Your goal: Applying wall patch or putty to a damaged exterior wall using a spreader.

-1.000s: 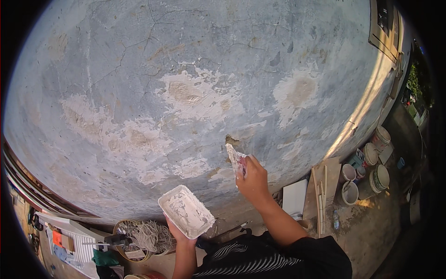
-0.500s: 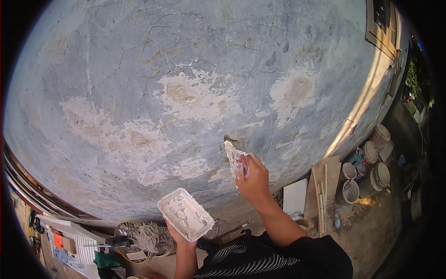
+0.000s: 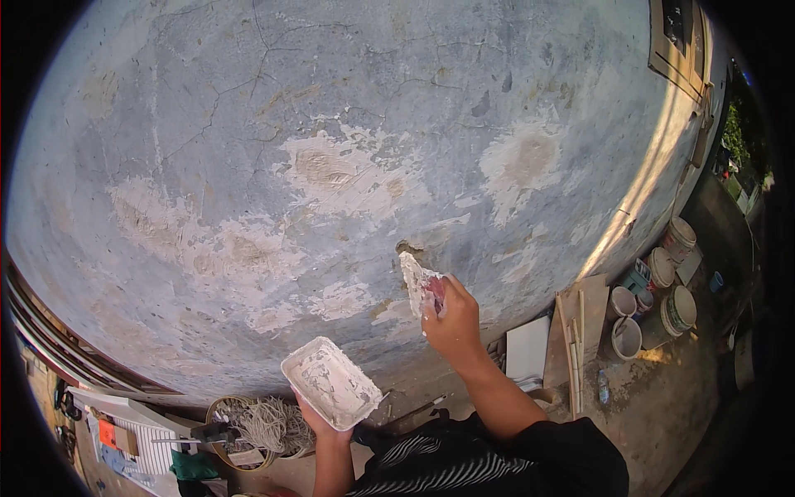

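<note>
Right hand (image 3: 451,313) grasps one putty knife (image 3: 413,282); left hand (image 3: 319,421) one tray (image 3: 330,382).

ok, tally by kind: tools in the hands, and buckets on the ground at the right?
Putty knife, in the right hand: 1
Plaster tray, on the left hand: 1
Buckets, by the wall's foot at right: 5, as far as shows
Total: 7
</note>
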Action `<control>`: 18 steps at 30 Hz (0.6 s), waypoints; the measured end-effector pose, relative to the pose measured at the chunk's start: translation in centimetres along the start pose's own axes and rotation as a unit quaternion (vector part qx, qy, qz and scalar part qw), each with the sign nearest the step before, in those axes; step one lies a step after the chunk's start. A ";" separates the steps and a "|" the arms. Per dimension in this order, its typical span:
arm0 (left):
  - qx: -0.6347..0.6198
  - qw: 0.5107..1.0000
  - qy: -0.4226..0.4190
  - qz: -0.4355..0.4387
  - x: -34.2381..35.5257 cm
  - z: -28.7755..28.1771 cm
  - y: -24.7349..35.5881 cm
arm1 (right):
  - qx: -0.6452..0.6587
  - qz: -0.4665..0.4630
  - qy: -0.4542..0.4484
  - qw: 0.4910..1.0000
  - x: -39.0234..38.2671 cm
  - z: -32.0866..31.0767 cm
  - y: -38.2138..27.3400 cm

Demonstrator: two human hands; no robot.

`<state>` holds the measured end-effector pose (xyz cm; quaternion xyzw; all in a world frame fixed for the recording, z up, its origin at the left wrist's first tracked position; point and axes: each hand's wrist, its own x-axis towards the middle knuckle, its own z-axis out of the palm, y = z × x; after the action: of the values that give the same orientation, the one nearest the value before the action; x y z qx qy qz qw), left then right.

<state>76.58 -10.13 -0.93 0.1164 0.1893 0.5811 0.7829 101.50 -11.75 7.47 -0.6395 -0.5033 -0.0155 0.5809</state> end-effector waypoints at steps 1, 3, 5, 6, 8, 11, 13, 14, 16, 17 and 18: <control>0.002 1.000 0.007 0.000 0.0 0.0 0.0 | 0.001 -0.002 0.001 1.000 0.4 0.6 0.3; 0.008 1.000 -0.006 -0.006 0.1 -0.3 -0.1 | -0.035 -0.004 0.003 0.999 0.7 1.5 0.8; 0.011 1.000 -0.019 -0.005 0.1 -0.5 -0.1 | -0.035 -0.006 0.000 0.999 0.1 0.9 0.7; 0.008 1.000 -0.011 -0.001 0.1 -0.5 0.0 | -0.033 -0.009 -0.006 0.999 0.0 0.8 0.4; 0.004 1.000 -0.002 0.004 0.1 -0.3 0.1 | -0.021 -0.006 -0.005 1.000 -0.2 0.4 -0.1; 0.012 1.000 0.014 0.003 0.0 -0.3 0.0 | -0.014 0.000 -0.006 1.000 0.3 1.0 0.5; 0.017 1.000 -0.002 -0.002 0.0 -0.5 0.0 | -0.018 0.002 -0.008 1.000 0.1 0.8 0.6; 0.017 1.000 -0.001 0.001 0.0 -0.5 0.1 | -0.015 -0.001 -0.005 1.000 -0.1 0.3 0.2; 0.010 1.000 0.003 0.005 0.0 -0.5 0.2 | -0.010 -0.005 -0.002 1.000 0.1 0.7 0.1; 0.010 1.000 0.003 0.002 0.0 -0.5 0.2 | -0.030 -0.003 -0.002 1.000 0.4 1.3 0.5; 0.011 1.000 0.006 -0.009 0.1 -0.7 0.1 | -0.050 0.000 -0.002 0.999 0.4 1.4 0.7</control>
<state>76.19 -10.01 -1.49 0.1201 0.2016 0.5725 0.7856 101.36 -10.29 6.78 -0.6677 -0.5033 -0.0399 0.5471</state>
